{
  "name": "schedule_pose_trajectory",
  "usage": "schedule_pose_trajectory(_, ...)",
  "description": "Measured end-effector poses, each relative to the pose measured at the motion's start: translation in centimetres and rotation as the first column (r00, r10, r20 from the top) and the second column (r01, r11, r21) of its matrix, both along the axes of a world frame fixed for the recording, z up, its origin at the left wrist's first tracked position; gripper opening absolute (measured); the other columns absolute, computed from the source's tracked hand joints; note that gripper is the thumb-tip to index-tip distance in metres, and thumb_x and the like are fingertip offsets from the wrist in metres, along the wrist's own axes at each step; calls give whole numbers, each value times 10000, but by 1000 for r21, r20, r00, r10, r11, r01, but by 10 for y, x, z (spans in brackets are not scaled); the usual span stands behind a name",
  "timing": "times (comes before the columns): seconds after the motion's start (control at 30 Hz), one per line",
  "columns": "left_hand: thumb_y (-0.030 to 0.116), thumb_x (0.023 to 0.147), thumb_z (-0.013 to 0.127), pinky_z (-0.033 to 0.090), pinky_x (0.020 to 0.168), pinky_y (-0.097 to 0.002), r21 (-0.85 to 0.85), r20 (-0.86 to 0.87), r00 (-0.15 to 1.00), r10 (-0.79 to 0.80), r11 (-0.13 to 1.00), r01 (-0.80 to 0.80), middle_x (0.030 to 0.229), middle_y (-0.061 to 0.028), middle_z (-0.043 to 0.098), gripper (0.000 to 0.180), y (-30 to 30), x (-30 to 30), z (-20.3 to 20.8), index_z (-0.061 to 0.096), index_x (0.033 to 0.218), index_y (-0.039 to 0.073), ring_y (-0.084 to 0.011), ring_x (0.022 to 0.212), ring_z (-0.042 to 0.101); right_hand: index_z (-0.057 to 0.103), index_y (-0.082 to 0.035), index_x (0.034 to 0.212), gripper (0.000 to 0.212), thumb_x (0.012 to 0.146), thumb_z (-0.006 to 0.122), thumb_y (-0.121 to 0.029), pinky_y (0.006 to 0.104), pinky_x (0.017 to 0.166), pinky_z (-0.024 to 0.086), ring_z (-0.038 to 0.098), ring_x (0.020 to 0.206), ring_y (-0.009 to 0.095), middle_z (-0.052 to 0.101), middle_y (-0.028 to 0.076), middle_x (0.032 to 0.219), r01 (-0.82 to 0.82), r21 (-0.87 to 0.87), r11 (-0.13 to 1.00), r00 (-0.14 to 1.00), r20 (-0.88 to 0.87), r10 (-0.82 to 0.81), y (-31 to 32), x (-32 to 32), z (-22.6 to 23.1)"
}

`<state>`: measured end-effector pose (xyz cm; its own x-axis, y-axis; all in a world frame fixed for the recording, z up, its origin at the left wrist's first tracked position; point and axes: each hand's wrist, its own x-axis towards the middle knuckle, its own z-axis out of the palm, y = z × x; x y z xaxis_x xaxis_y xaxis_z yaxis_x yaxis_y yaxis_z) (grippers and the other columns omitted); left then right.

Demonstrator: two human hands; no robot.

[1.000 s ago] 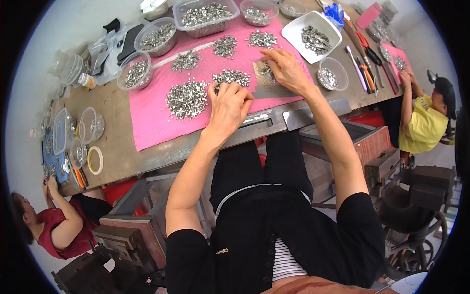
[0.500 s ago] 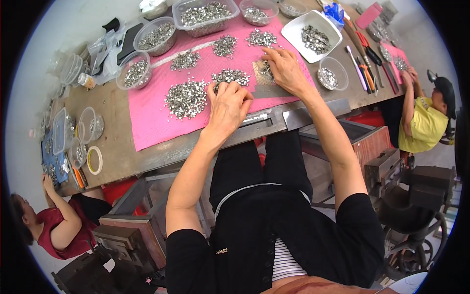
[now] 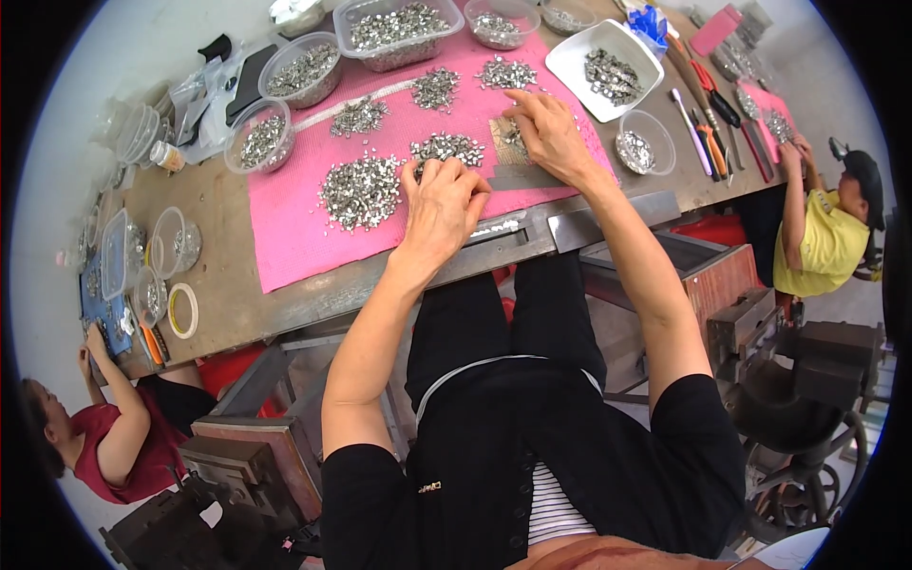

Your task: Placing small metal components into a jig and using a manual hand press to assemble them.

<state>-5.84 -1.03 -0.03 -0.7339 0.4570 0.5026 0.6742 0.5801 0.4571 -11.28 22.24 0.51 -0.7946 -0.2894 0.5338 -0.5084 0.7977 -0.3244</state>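
Observation:
On a pink mat (image 3: 294, 233) lie several heaps of small shiny metal pieces. My left hand (image 3: 440, 207) rests with curled fingers against the lower edge of the middle heap (image 3: 446, 148); its fingertips are partly hidden, and anything in them is too small to name. A flat grey metal strip (image 3: 525, 178) runs from beside that hand toward my right wrist. My right hand (image 3: 553, 141) hovers over a tan patch (image 3: 503, 152) with some metal pieces on it, its bent fingers apart and pointing left. Left of my left hand spreads the largest heap (image 3: 361, 192).
Clear tubs of metal pieces (image 3: 399, 28) line the mat's far side. A white square dish (image 3: 567, 65) and a small round tub (image 3: 655, 142) stand at right, near pliers (image 3: 708, 142). A tape roll (image 3: 183, 312) lies left. Co-workers sit at left (image 3: 114, 427) and right (image 3: 826, 228).
My right hand has shifted very slightly to the left over the tan patch. My left hand stays nearly still. The left co-worker's arms have moved a little.

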Motion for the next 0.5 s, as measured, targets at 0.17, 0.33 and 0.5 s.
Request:
schedule_pose_trajectory(0.17,179,824,766,317,1026,-482,12,-6,1000,-3,1000,3,871,-30,573,81,0,0,0,726,871,128,-232,927,557,569,-55,1323,386,937,561,-64,452,1014,415,603,1104,294,748,40,1062,23,38,999,999,-36,-22,-1,-1,-2)
schedule_pose_trajectory(0.33,182,832,761,315,1030,-498,9,0,1000,-2,1000,2,868,-29,567,75,0,0,-1,727,871,129,-232,931,553,566,-52,1323,386,938,559,-66,453,1036,398,596,1140,307,749,52,1051,100,128,987,990,-108,-87,0,-1,-6)
schedule_pose_trajectory(0.5,188,836,760,314,1031,-504,-3,0,1000,2,1000,-2,869,-29,566,74,0,1,0,728,872,131,-232,931,552,564,-55,1328,395,934,565,-70,446,1041,394,594,1144,298,750,48,1048,92,111,990,993,-86,-83,2,-1,-5)
